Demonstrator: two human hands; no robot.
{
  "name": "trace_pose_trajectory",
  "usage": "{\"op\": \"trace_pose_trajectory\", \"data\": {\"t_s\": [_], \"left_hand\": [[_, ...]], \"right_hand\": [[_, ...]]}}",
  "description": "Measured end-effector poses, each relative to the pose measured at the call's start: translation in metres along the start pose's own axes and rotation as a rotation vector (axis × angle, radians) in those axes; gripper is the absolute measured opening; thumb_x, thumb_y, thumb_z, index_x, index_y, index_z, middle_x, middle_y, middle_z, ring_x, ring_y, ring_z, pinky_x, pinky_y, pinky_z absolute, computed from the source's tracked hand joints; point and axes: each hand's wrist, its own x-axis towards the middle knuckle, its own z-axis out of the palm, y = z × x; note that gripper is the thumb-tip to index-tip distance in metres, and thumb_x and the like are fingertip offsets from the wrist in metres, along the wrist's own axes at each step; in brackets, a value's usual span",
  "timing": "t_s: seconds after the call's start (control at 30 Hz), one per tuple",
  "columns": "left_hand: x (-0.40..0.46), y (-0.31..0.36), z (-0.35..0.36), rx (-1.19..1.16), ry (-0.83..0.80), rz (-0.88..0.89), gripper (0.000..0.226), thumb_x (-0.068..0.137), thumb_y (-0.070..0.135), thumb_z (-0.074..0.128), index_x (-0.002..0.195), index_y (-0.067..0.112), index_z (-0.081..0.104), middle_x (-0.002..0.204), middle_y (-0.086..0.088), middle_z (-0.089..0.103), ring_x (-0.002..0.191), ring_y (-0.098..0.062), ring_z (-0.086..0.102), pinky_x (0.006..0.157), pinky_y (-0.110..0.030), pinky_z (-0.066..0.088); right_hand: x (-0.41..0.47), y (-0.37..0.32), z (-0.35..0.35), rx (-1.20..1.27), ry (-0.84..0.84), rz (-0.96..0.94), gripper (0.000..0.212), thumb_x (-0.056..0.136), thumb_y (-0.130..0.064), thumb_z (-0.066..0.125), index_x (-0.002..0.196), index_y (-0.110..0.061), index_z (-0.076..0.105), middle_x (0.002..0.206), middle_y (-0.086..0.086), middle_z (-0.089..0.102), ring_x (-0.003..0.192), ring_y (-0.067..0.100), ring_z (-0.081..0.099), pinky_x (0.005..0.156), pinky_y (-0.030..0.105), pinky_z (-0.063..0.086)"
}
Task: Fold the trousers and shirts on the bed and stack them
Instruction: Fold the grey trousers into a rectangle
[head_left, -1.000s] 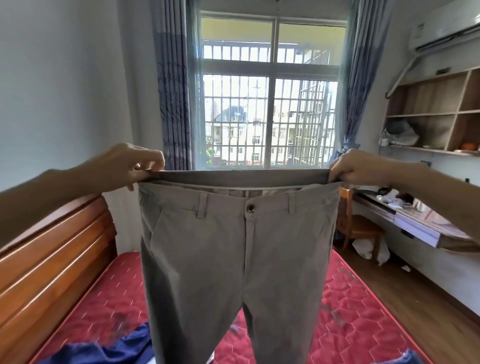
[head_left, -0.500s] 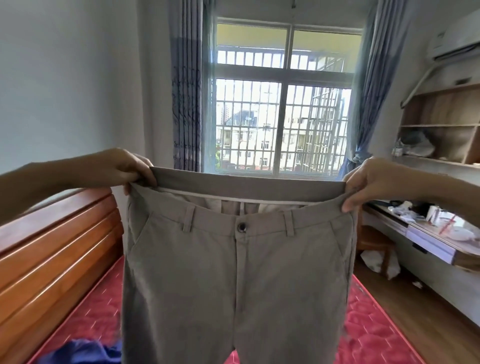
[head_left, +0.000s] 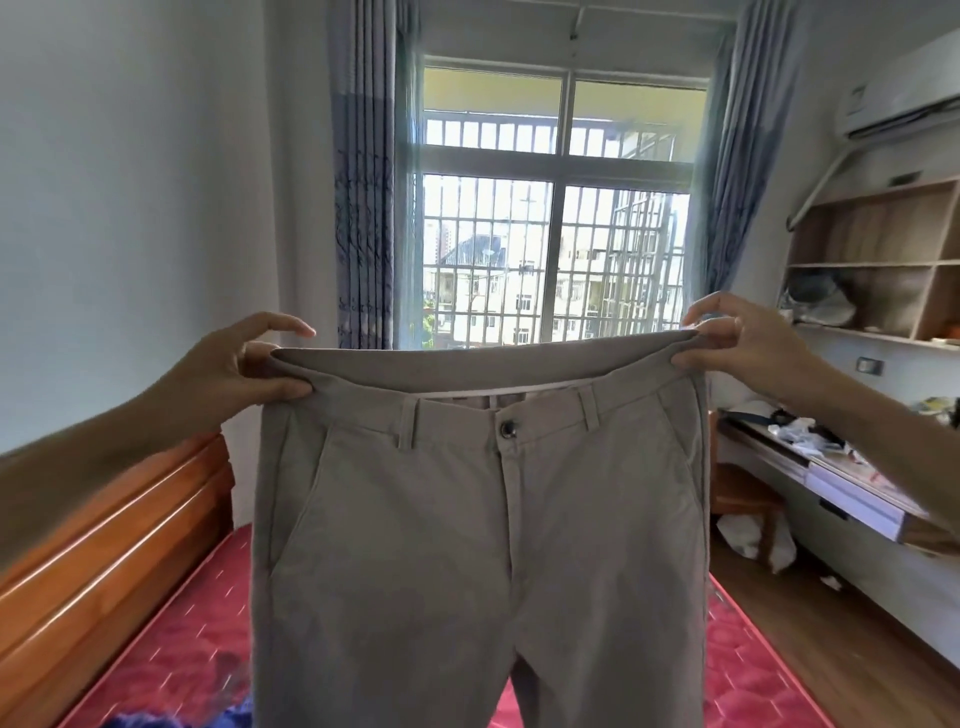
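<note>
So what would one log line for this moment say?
step: trousers held up | left hand: pinches waistband | right hand: pinches waistband | over bed | fold: not begun

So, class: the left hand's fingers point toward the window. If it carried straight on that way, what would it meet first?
Likely the blue curtain left of the window. The left hand pinches the trousers at the waistband, and nothing shows between; depth is unclear.

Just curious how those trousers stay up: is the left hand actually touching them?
Touching. The head view shows the left hand pinching the waistband corner of the trousers, thumb below and fingers behind the band.
</note>
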Motion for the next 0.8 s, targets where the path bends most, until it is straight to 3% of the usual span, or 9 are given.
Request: {"op": "trace_pose_trajectory", "data": {"t_s": [0.07, 0.17, 0.27, 0.33, 0.4, 0.5, 0.6, 0.73, 0.8], "left_hand": [[0.008, -0.009, 0.018, -0.007, 0.065, -0.081, 0.033, 0.074, 0.009, 0.077, 0.099, 0.027, 0.066, 0.081, 0.009, 0.071, 0.078, 0.008, 0.064, 0.065, -0.001, 0.045], [0.012, -0.031, 0.062, -0.03, 0.074, -0.23, 0.019, 0.081, -0.002, 0.072, 0.082, 0.015, 0.065, 0.074, -0.004, 0.064, 0.068, -0.008, 0.059, 0.06, -0.006, 0.043], [0.006, -0.06, 0.115, 0.046, 0.127, -0.517, 0.006, 0.082, 0.006, 0.073, 0.085, 0.008, 0.069, 0.083, -0.015, 0.068, 0.079, -0.027, 0.061, 0.067, -0.026, 0.042], [-0.001, -0.064, 0.147, 0.063, 0.203, -0.674, 0.013, 0.08, 0.013, 0.075, 0.09, 0.006, 0.072, 0.093, -0.016, 0.071, 0.09, -0.031, 0.065, 0.073, -0.03, 0.044], [-0.004, -0.049, 0.172, -0.062, 0.282, -0.745, 0.015, 0.077, 0.015, 0.077, 0.089, 0.007, 0.074, 0.094, -0.015, 0.072, 0.089, -0.029, 0.066, 0.074, -0.028, 0.048], [0.0, -0.011, 0.195, -0.232, 0.315, -0.645, 0.011, 0.076, 0.015, 0.08, 0.084, 0.01, 0.074, 0.085, -0.012, 0.073, 0.074, -0.021, 0.066, 0.072, -0.028, 0.055], [0.003, 0.037, 0.196, -0.373, 0.33, -0.493, 0.014, 0.078, 0.013, 0.079, 0.071, 0.021, 0.069, 0.071, -0.002, 0.07, 0.066, -0.02, 0.065, 0.073, -0.043, 0.06], [-0.002, 0.083, 0.176, -0.538, 0.419, -0.343, 0.016, 0.086, 0.011, 0.07, 0.074, 0.023, 0.071, 0.072, -0.003, 0.073, 0.073, -0.031, 0.071, 0.072, -0.052, 0.059], [-0.01, 0.096, 0.167, -0.655, 0.392, -0.302, 0.01, 0.088, 0.021, 0.068, 0.081, 0.02, 0.074, 0.077, -0.008, 0.074, 0.078, -0.035, 0.071, 0.076, -0.056, 0.057]], "right_hand": [[0.005, 0.014, 0.012, 0.018, 0.063, 0.098, 0.029, 0.075, 0.005, 0.075, 0.095, -0.012, 0.063, 0.075, 0.003, 0.071, 0.063, -0.001, 0.067, 0.055, 0.009, 0.049], [0.004, 0.045, 0.045, -0.07, 0.122, 0.302, 0.019, 0.08, 0.001, 0.074, 0.096, 0.003, 0.066, 0.07, 0.004, 0.063, 0.05, 0.002, 0.058, 0.047, 0.014, 0.043], [-0.008, 0.072, 0.09, -0.19, 0.193, 0.525, 0.011, 0.078, -0.006, 0.076, 0.088, -0.008, 0.073, 0.081, 0.009, 0.071, 0.065, 0.014, 0.06, 0.061, 0.022, 0.046], [-0.019, 0.076, 0.12, -0.189, 0.281, 0.657, 0.008, 0.077, -0.011, 0.073, 0.083, -0.015, 0.075, 0.09, 0.007, 0.074, 0.079, 0.02, 0.065, 0.073, 0.022, 0.048], [-0.026, 0.067, 0.15, -0.069, 0.371, 0.706, 0.008, 0.075, -0.012, 0.073, 0.083, -0.014, 0.076, 0.088, 0.006, 0.075, 0.084, 0.022, 0.069, 0.077, 0.026, 0.051], [-0.029, 0.035, 0.189, 0.113, 0.383, 0.577, 0.01, 0.07, -0.013, 0.079, 0.079, -0.015, 0.075, 0.079, 0.005, 0.074, 0.081, 0.023, 0.071, 0.081, 0.036, 0.057], [-0.031, -0.016, 0.213, 0.247, 0.375, 0.4, 0.013, 0.068, -0.016, 0.081, 0.073, -0.023, 0.071, 0.077, 0.003, 0.074, 0.077, 0.023, 0.071, 0.08, 0.046, 0.057], [-0.04, -0.073, 0.216, 0.274, 0.401, 0.184, 0.016, 0.073, -0.021, 0.08, 0.071, -0.032, 0.069, 0.072, -0.007, 0.072, 0.074, 0.014, 0.07, 0.078, 0.044, 0.058], [-0.048, -0.089, 0.21, 0.299, 0.395, 0.094, 0.009, 0.076, -0.022, 0.078, 0.077, -0.03, 0.073, 0.073, -0.009, 0.073, 0.073, 0.008, 0.07, 0.079, 0.041, 0.058]]}}
